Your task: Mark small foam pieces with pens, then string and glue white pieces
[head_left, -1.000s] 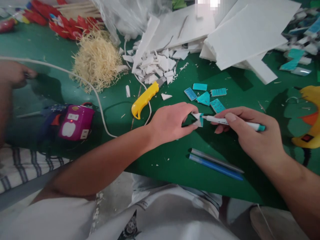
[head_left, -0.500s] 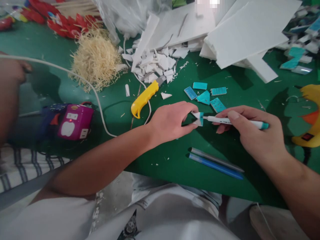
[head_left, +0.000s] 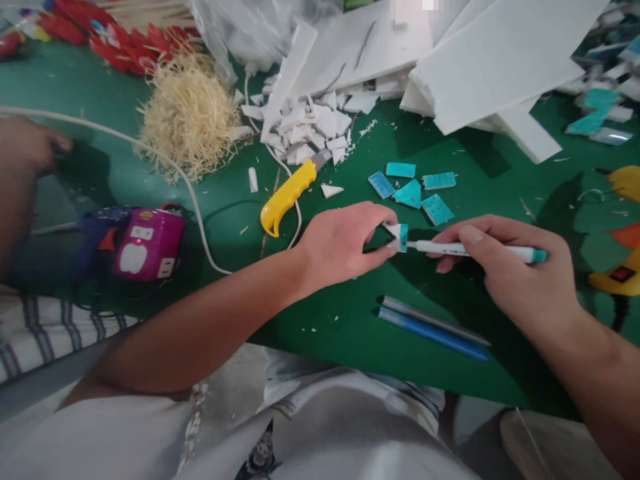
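My left hand [head_left: 345,243] pinches a small white foam piece [head_left: 401,238] by its edges, between thumb and fingers. The piece's right side is coloured teal. In my right hand [head_left: 525,260] is a white marker pen [head_left: 445,249] with a teal end, held like a writing pen. Its tip is at or very close to the teal side of the piece; whether they touch I cannot tell. Just beyond my hands lie several teal foam pieces [head_left: 409,194]. Nearer to me are a blue pen [head_left: 433,333] and a grey pen [head_left: 435,320], side by side.
A yellow-handled cutter [head_left: 289,198] lies left of centre, near white foam scraps [head_left: 317,127]. White foam sheets [head_left: 480,60] spread across the back. A straw bundle [head_left: 190,120], a white cable [head_left: 193,190] and a magenta box [head_left: 150,245] are leftward. Another person's hand [head_left: 37,143] is far left.
My right hand and the marker have shifted slightly to the right, the tip drawing along the piece's teal side. My left hand stays almost still. The other person's hand moved slightly right.
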`<action>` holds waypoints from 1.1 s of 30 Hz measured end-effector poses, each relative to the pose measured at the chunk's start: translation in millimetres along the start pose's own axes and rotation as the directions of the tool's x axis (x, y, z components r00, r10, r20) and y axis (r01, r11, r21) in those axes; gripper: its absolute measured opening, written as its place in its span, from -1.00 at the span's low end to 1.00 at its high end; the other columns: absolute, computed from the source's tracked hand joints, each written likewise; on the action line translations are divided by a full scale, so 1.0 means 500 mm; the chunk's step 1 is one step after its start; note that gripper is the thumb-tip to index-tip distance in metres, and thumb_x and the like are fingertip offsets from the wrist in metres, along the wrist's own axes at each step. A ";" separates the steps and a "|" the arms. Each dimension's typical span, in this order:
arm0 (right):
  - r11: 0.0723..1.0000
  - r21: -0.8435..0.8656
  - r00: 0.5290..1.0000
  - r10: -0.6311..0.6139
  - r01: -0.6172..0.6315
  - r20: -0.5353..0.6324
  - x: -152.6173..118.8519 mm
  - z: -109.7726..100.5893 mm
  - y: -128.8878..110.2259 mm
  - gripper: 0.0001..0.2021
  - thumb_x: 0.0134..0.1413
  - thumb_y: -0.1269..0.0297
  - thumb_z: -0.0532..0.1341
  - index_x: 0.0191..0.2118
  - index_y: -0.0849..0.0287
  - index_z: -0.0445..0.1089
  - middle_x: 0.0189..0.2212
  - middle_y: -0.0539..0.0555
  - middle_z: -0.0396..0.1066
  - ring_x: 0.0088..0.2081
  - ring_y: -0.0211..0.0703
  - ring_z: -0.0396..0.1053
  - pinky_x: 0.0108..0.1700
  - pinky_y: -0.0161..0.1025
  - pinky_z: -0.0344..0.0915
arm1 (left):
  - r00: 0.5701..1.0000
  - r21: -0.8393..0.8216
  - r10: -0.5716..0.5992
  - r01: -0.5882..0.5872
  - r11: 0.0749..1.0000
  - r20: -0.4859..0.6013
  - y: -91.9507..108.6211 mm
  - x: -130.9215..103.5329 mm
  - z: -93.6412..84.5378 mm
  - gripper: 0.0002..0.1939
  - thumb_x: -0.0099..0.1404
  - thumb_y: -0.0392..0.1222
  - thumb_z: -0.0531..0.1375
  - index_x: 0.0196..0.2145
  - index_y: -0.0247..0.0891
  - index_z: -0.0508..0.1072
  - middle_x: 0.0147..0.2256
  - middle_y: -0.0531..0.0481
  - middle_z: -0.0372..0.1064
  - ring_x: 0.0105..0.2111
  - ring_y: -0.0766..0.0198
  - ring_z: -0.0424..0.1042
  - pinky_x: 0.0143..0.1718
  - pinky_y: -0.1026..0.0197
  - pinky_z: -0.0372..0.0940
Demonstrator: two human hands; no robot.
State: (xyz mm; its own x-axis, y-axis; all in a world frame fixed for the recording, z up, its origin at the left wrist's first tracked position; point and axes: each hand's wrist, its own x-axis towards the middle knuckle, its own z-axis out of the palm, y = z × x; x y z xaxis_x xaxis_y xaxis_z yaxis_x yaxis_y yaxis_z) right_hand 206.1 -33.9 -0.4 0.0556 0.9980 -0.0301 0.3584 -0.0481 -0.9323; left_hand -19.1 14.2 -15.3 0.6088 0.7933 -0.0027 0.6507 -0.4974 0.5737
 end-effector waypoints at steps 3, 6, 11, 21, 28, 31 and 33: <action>1.000 0.002 1.000 -0.015 0.015 0.009 -0.002 -0.003 0.007 -0.76 0.18 0.03 0.32 -0.43 -0.03 0.62 -0.58 -0.01 0.51 -0.54 -0.21 0.43 -0.46 -0.23 0.39 | 1.000 -0.005 0.001 -0.001 1.000 0.001 0.001 0.001 -0.002 -0.70 0.37 -0.05 0.26 -0.01 -0.21 0.51 -0.43 0.15 0.28 -0.47 0.40 0.26 -0.44 0.32 0.08; 1.000 0.012 0.999 -0.011 0.011 0.045 -0.004 -0.005 0.009 -0.72 0.19 0.01 0.32 -0.48 -0.03 0.60 -0.61 -0.01 0.48 -0.57 -0.22 0.40 -0.48 -0.24 0.38 | 1.000 -0.002 -0.001 0.001 1.000 0.008 0.001 0.002 -0.003 -0.70 0.37 -0.04 0.26 -0.01 -0.20 0.51 -0.43 0.15 0.28 -0.47 0.39 0.26 -0.44 0.32 0.08; 1.000 0.012 1.000 -0.024 0.024 -0.006 -0.004 -0.004 0.010 -0.79 0.20 0.07 0.31 -0.40 -0.03 0.63 -0.58 -0.02 0.52 -0.52 -0.22 0.43 -0.44 -0.25 0.39 | 1.000 -0.011 -0.004 0.004 1.000 0.001 0.000 0.001 -0.001 -0.70 0.37 -0.04 0.26 -0.01 -0.21 0.51 -0.42 0.14 0.29 -0.47 0.40 0.26 -0.44 0.32 0.09; 1.000 0.005 0.999 0.028 -0.028 0.026 -0.004 -0.004 0.007 -0.73 0.17 0.01 0.32 -0.46 0.00 0.61 -0.60 0.00 0.49 -0.54 -0.20 0.40 -0.46 -0.23 0.35 | 1.000 -0.007 -0.005 0.005 1.000 0.003 0.001 0.000 -0.001 -0.70 0.36 -0.04 0.27 -0.01 -0.20 0.51 -0.42 0.15 0.29 -0.47 0.40 0.27 -0.44 0.32 0.09; 1.000 0.013 1.000 0.027 -0.027 0.013 -0.003 -0.006 0.008 -0.74 0.18 0.00 0.31 -0.46 -0.04 0.61 -0.60 0.01 0.49 -0.55 -0.16 0.41 -0.44 -0.17 0.40 | 1.000 0.002 -0.013 0.013 1.000 0.018 0.003 0.001 -0.004 -0.70 0.37 -0.04 0.26 0.00 -0.19 0.51 -0.41 0.13 0.31 -0.45 0.37 0.28 -0.42 0.31 0.10; 0.998 0.034 0.999 0.051 -0.052 0.019 -0.004 -0.005 0.006 -0.71 0.17 -0.01 0.32 -0.50 -0.03 0.59 -0.61 0.01 0.47 -0.57 -0.16 0.39 -0.48 -0.16 0.39 | 1.000 0.010 -0.016 0.016 1.000 0.026 0.002 0.001 -0.005 -0.70 0.36 -0.05 0.26 0.00 -0.18 0.51 -0.40 0.13 0.32 -0.44 0.37 0.29 -0.41 0.30 0.10; 0.998 0.031 0.998 0.052 -0.052 0.021 -0.004 -0.005 0.006 -0.71 0.17 -0.01 0.31 -0.48 -0.03 0.60 -0.60 0.02 0.48 -0.56 -0.16 0.39 -0.47 -0.17 0.40 | 0.999 0.009 -0.020 0.020 1.000 0.027 0.002 0.000 -0.005 -0.70 0.37 -0.06 0.26 0.01 -0.18 0.50 -0.40 0.13 0.33 -0.44 0.37 0.29 -0.41 0.30 0.11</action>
State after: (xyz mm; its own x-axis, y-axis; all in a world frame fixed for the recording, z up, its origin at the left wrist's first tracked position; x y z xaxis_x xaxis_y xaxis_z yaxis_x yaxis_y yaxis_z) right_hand 209.5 -36.0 -2.0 0.0542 0.9948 -0.0859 0.3259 -0.0990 -0.9402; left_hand -19.6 14.7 -12.6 0.6075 0.7935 -0.0364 0.6667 -0.4845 0.5663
